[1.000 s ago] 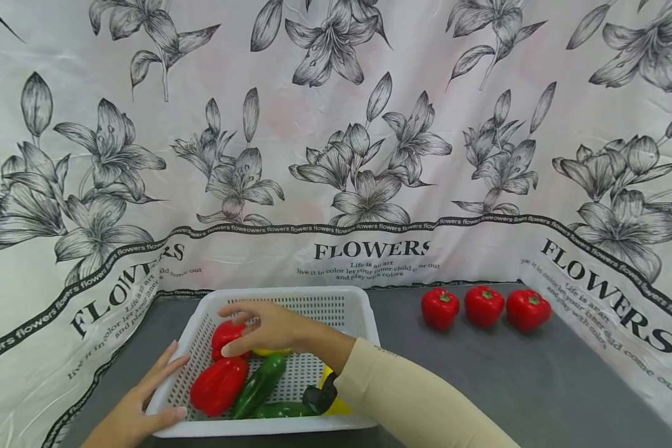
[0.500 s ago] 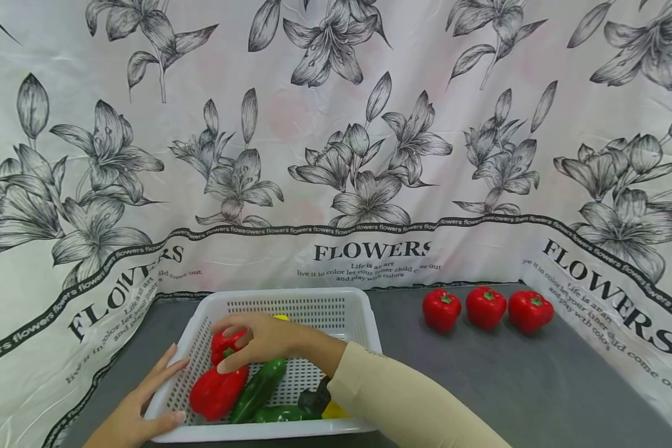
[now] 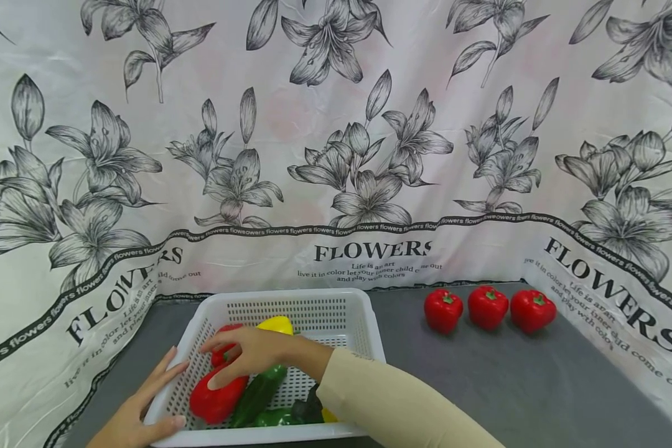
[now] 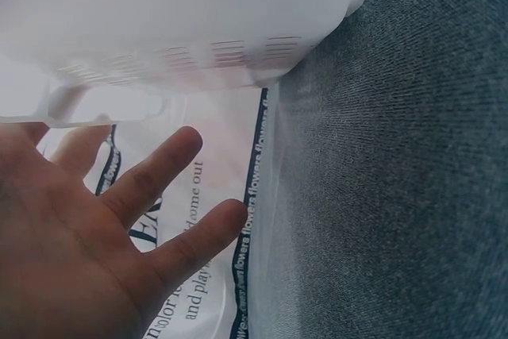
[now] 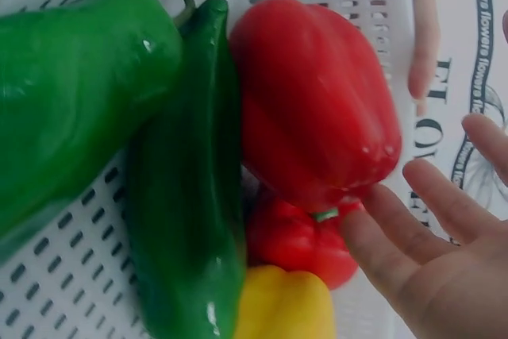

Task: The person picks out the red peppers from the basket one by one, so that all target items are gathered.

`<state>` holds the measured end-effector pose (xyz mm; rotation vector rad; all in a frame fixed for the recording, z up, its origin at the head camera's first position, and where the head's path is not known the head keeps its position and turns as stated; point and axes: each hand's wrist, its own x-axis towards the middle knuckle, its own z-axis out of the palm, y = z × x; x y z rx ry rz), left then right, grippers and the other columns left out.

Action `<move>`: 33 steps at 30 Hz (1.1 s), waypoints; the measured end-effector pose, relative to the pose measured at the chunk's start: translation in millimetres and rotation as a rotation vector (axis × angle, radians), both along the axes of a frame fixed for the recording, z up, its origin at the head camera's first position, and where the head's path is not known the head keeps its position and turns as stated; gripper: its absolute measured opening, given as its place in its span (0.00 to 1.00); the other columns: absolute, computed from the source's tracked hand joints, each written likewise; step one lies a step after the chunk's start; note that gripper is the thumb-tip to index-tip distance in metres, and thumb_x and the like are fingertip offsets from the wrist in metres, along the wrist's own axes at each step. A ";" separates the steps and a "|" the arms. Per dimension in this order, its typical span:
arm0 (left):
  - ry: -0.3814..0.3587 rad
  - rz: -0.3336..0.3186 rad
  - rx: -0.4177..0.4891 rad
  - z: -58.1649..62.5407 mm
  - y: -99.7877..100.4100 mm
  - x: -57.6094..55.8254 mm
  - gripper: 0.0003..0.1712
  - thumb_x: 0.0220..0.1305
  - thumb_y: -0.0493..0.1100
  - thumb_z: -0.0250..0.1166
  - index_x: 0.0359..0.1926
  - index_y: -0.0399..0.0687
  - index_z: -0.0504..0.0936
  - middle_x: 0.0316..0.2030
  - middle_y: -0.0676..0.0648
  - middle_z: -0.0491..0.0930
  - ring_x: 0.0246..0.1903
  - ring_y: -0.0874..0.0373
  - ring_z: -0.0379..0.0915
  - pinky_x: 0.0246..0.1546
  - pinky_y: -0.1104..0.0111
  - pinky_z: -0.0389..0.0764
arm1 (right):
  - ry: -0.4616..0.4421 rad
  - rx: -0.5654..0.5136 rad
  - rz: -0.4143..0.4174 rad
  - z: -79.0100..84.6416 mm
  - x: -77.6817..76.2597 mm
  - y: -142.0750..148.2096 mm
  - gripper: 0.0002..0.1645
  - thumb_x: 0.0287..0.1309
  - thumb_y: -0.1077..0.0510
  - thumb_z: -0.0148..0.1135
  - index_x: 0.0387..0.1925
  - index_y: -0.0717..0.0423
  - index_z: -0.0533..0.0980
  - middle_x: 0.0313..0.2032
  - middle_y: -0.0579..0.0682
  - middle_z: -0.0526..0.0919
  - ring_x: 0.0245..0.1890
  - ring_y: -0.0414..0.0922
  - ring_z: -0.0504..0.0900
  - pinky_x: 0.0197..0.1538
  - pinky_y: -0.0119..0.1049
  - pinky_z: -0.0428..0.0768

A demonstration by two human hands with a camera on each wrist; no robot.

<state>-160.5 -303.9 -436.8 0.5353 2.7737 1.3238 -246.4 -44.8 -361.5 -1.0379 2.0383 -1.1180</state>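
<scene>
A white perforated plastic basket (image 3: 313,294) holds peppers. My left hand (image 3: 137,407) rests on its left rim, with fingers extended and spread in the left wrist view. My right hand (image 3: 249,356) hovers over the basket's left part, fingers slightly bent and nothing held. Below its fingertips lies a large red bell pepper (image 3: 215,398); a smaller red bell pepper (image 5: 298,248) is partly covered by it. Beside them are a long dark green pepper (image 5: 186,172), another green pepper (image 5: 71,93) and a yellow pepper (image 3: 277,324). In the right wrist view the fingertips are close to both red peppers; contact is unclear.
Three red bell peppers (image 3: 487,308) stand in a row on the dark grey table (image 3: 481,379), right of the basket. A flower-printed curtain (image 3: 364,155) hangs behind. Another yellow thing (image 3: 328,415) in the basket is mostly hidden by the right sleeve.
My right hand has moved a little left and nearer to me, over the large red pepper. The yellow pepper behind it has come into view. My left hand stays on the rim.
</scene>
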 end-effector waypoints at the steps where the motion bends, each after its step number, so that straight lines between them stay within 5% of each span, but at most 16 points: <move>1: 0.005 -0.001 -0.002 -0.2 -0.4 0.4 0.37 0.65 0.42 0.61 0.73 0.50 0.59 0.72 0.63 0.36 0.64 0.72 0.41 0.46 0.52 0.73 | 0.007 0.014 -0.002 -0.4 0.1 -0.9 0.34 0.54 0.56 0.68 0.64 0.48 0.71 0.55 0.41 0.76 0.53 0.42 0.75 0.38 0.31 0.79; 4: 0.029 -0.003 -0.015 -0.7 -1.4 1.4 0.37 0.64 0.41 0.62 0.73 0.50 0.60 0.69 0.73 0.36 0.56 0.88 0.39 0.44 0.62 0.74 | 0.009 0.048 -0.007 -2.0 0.2 -2.3 0.35 0.54 0.55 0.68 0.65 0.45 0.70 0.55 0.40 0.75 0.54 0.40 0.74 0.39 0.31 0.79; 8: 0.019 0.001 -0.012 -0.4 -1.8 2.2 0.37 0.65 0.41 0.62 0.73 0.51 0.59 0.71 0.69 0.37 0.56 0.88 0.39 0.44 0.60 0.74 | 0.005 0.100 0.006 -5.4 -1.0 -5.7 0.38 0.53 0.54 0.69 0.66 0.41 0.69 0.56 0.39 0.74 0.52 0.36 0.72 0.40 0.31 0.78; 14: -0.001 0.007 0.007 2.3 1.5 3.2 0.38 0.63 0.43 0.63 0.73 0.52 0.60 0.74 0.49 0.38 0.66 0.59 0.42 0.46 0.40 0.68 | 0.014 0.188 0.033 -10.1 -3.0 -7.5 0.41 0.51 0.55 0.71 0.67 0.38 0.68 0.57 0.36 0.72 0.51 0.33 0.68 0.42 0.31 0.76; 18: 0.023 0.009 -0.008 4.2 3.1 3.4 0.39 0.62 0.43 0.64 0.72 0.53 0.61 0.75 0.48 0.40 0.65 0.46 0.46 0.46 0.43 0.70 | 0.019 0.190 0.034 -12.9 -4.2 -7.4 0.42 0.50 0.56 0.72 0.67 0.41 0.68 0.57 0.37 0.73 0.51 0.33 0.68 0.43 0.30 0.76; 23: 0.004 0.025 -0.024 7.7 4.3 2.2 0.39 0.61 0.44 0.65 0.72 0.51 0.61 0.74 0.43 0.40 0.63 0.40 0.49 0.44 0.49 0.72 | 0.021 0.196 0.033 -13.1 -3.6 -7.9 0.41 0.49 0.57 0.72 0.66 0.41 0.69 0.54 0.37 0.75 0.49 0.32 0.70 0.42 0.30 0.77; 33: -0.055 0.043 0.017 9.7 6.5 4.7 0.40 0.61 0.45 0.65 0.72 0.53 0.61 0.74 0.46 0.40 0.60 0.43 0.54 0.42 0.67 0.75 | 0.053 0.283 0.087 -14.7 -1.7 -12.6 0.33 0.51 0.56 0.72 0.60 0.40 0.74 0.44 0.36 0.76 0.42 0.33 0.73 0.44 0.29 0.76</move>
